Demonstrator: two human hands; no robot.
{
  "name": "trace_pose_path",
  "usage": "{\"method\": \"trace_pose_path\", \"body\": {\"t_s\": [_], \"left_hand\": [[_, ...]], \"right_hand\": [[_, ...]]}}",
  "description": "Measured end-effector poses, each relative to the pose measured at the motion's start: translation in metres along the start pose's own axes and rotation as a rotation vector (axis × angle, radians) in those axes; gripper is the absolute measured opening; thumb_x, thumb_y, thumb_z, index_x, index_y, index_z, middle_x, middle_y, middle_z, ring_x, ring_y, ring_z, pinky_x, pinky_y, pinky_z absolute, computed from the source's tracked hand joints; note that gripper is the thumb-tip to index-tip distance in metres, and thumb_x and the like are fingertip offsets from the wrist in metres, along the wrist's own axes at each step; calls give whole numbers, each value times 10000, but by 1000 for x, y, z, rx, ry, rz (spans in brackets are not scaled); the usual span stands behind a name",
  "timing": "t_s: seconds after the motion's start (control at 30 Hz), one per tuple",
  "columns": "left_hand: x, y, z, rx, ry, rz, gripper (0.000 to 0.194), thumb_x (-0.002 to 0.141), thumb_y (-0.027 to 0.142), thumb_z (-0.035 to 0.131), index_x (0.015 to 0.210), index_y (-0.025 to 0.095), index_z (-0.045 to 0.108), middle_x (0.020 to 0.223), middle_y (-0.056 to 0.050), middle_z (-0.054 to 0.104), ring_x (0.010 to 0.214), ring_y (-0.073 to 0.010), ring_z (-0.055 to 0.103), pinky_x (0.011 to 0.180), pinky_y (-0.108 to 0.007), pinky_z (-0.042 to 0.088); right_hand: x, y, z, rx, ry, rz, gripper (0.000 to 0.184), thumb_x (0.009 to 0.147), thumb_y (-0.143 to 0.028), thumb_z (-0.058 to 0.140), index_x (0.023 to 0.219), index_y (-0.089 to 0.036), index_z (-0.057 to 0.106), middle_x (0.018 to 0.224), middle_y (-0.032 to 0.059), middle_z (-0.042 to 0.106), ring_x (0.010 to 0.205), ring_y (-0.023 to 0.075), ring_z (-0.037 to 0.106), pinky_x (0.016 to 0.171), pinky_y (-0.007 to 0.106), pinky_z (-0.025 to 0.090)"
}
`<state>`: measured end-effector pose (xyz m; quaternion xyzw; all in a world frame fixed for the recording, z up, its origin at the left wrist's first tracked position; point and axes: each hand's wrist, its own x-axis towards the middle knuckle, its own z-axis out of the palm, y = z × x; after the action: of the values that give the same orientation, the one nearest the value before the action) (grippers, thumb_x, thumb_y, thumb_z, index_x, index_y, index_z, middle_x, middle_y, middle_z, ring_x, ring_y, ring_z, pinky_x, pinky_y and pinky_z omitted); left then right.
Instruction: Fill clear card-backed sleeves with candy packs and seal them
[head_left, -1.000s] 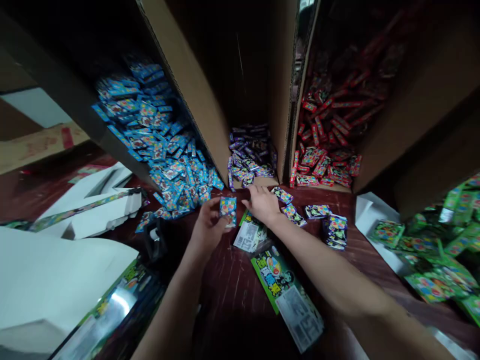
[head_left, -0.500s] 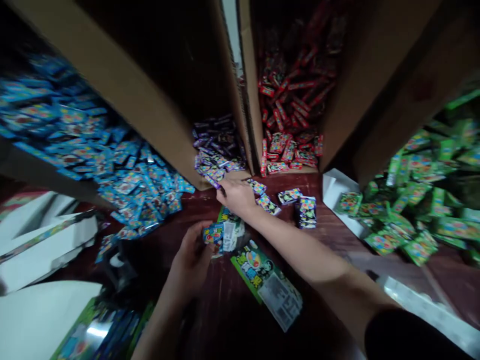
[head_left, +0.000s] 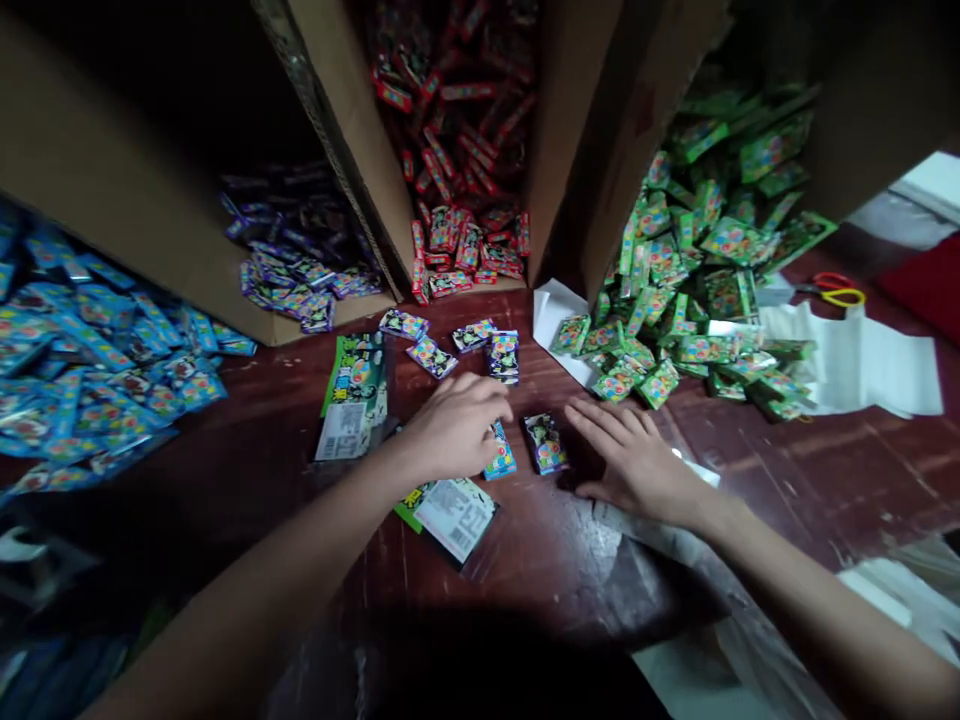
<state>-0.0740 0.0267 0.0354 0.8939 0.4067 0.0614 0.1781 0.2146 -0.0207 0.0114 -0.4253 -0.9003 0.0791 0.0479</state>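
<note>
My left hand [head_left: 466, 425] is curled over a small blue candy packet [head_left: 500, 455], whose lower part shows below the fingers; the thumb is hidden. Just right of it a purple candy packet [head_left: 546, 443] lies on the dark red table. My right hand [head_left: 637, 462] is beside that purple packet, fingers stretched out and holding nothing. Under my left forearm lies a green-and-black printed pouch [head_left: 454, 515], partly covered. Another such pouch [head_left: 352, 395] is farther back to the left. Beyond my left hand are a stack of purple packets [head_left: 502, 357] and several loose purple packets [head_left: 431, 356].
Cardboard boxes stand along the back, holding blue packets [head_left: 112, 340], purple packets [head_left: 300, 270], red packets [head_left: 465, 230] and green packets [head_left: 675, 290]. Green packets spill onto the table at right, near white paper [head_left: 877, 360] and scissors [head_left: 840, 290]. Clear plastic [head_left: 622, 570] lies in front of my right hand.
My right hand has left the purple pile and moved right, and a purple packet now lies beside it. My left hand has moved right with the blue packet. The view has turned right.
</note>
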Motion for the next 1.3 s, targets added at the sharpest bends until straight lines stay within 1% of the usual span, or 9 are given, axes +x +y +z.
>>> {"method": "trace_pose_path", "body": {"t_s": [0.1,0.2,0.43,0.53,0.63,0.83,0.97,1.13,1.3], "left_hand": [[-18,1,14,-3,84,-188,795,724,540,755,1395,212,484,1461,-115,500,1317,-336,452,1092,-488,370],[-26,6,34,-15,35,-252,1161,623,553,820,1550,155,246,1473,-164,491,1318,-364,460,1112,-509,355],[-21,21,56,-6,69,-160,1011,741,401,747,1565,175,204,1481,-153,491,1332,-330,464,1144,-503,313],[-13,21,46,11,95,-139,1108,674,553,803,1553,186,237,1503,-152,464,1346,-364,440,1126,-529,342],[18,11,24,55,197,-115,901,802,560,709,1519,189,308,1484,-133,486,1331,-330,453,1116,-483,377],[119,-51,-39,381,339,-213,660,883,351,639,1447,91,415,1386,-177,548,1275,-323,494,1076,-436,412],[158,-98,-60,522,361,-233,382,940,217,514,1296,89,567,1271,-201,611,1208,-320,532,993,-451,438],[194,-130,-59,562,322,-65,374,970,143,394,1269,159,619,1328,-172,619,1261,-313,496,1006,-480,383],[217,-146,-57,505,307,-19,379,982,149,344,1207,145,648,1096,-158,717,1128,-305,572,1000,-532,349]], "right_hand": [[23,17,-2,114,-85,-71,1079,824,-511,722,1618,-223,50,1643,129,290,1452,356,285,1125,550,279],[47,16,8,215,-136,-107,1133,768,-506,762,1618,-208,74,1529,171,458,1359,372,394,1094,560,309],[50,-1,27,262,-35,-164,1207,768,-601,735,1605,-89,32,1421,218,550,1261,348,484,1134,541,272],[42,26,5,134,52,-98,1131,814,-670,659,1607,-117,72,1552,213,419,1379,357,393,1163,555,223],[47,66,-27,-127,133,85,806,920,-496,610,1569,-155,277,1576,175,404,1368,378,394,1118,563,269],[112,90,-43,-383,50,-53,604,825,-343,737,1383,-196,559,1435,150,575,1249,365,502,990,495,381],[143,74,-37,-417,70,3,189,889,-141,600,1030,-174,722,971,141,759,976,309,643,892,459,423],[111,70,-46,-190,158,207,331,1044,-333,391,1166,-222,677,967,93,767,901,252,687,825,375,449],[48,58,-34,198,-32,291,469,1044,-509,343,1371,-266,574,1106,79,749,979,248,690,816,352,504]]}}
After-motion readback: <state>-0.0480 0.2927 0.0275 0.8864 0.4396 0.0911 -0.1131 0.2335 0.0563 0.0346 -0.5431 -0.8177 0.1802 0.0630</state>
